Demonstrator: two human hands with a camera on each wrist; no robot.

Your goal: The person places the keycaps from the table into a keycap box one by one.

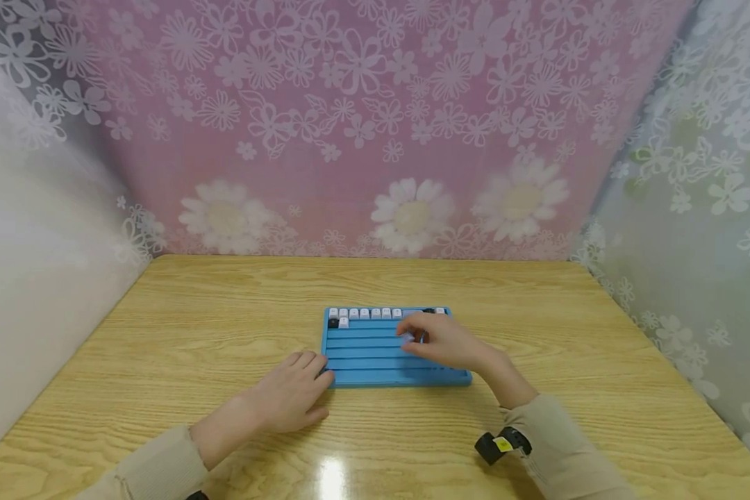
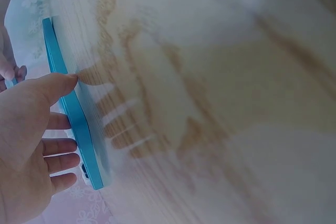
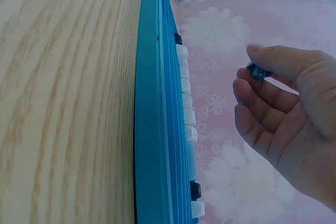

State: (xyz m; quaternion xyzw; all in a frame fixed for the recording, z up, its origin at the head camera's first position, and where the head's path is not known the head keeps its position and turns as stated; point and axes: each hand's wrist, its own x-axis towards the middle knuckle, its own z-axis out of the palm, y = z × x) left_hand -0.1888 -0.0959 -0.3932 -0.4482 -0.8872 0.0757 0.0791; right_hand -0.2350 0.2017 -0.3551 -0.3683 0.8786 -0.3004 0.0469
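Note:
A blue tray (image 1: 369, 376) with ridged rows lies on the wooden table. White keycaps (image 1: 365, 314) line its back row, and a black keycap (image 1: 333, 323) sits beside a white one at the left of the second row. Over the tray's right half, my right hand (image 1: 446, 340) pinches a small keycap (image 3: 258, 72) between thumb and forefinger, its dark underside visible in the right wrist view. My left hand (image 1: 294, 392) rests at the tray's front left corner. In the left wrist view its thumb touches the tray's front edge and the other fingers extend loosely along the side.
The wooden table (image 1: 225, 305) reaches back to a pink flowered cloth (image 1: 325, 153). Pale flowered cloth (image 1: 712, 208) hangs on the right, and a white wall (image 1: 44, 243) stands on the left. A black strap device (image 1: 496, 444) is on my right wrist.

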